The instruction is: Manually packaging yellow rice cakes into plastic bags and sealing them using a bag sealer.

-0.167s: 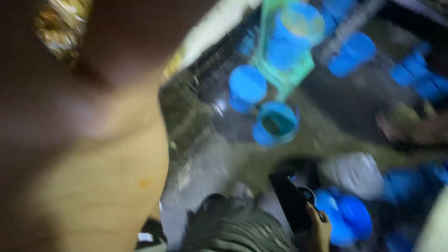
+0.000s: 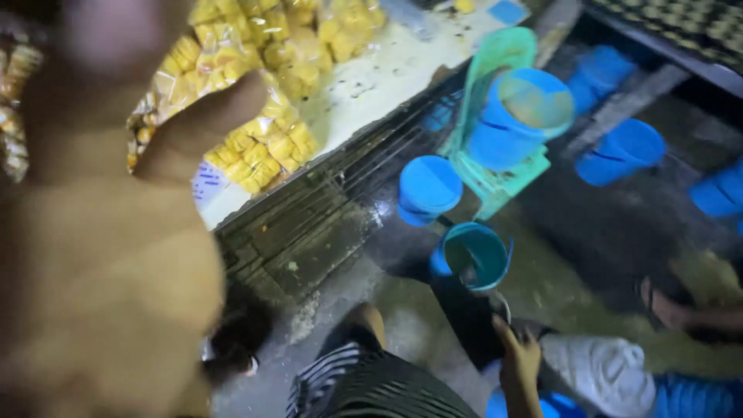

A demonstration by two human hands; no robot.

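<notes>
I observed a large blurred hand [image 2: 101,255] filling the left of the view, close to the lens, its thumb [image 2: 205,124] stretched up and to the right; it was spread wide and held nothing that I could make out; which of my two hands it was I could not tell. The thumb lay across a heap of clear bags of yellow snacks [image 2: 263,77] on a pale bench [image 2: 395,70]; whether it touched them I could not tell. Beside the bench, on the wet floor [image 2: 573,263], stood blue buckets: one [image 2: 515,112] on a green plastic stool [image 2: 495,174], one [image 2: 428,190] just beside it, and a teal one [image 2: 474,255] below. At the lower edge I noted another person's hand [image 2: 518,356], raised near a dark object, with a striped garment [image 2: 379,387] and a white sack [image 2: 607,371] nearby.
</notes>
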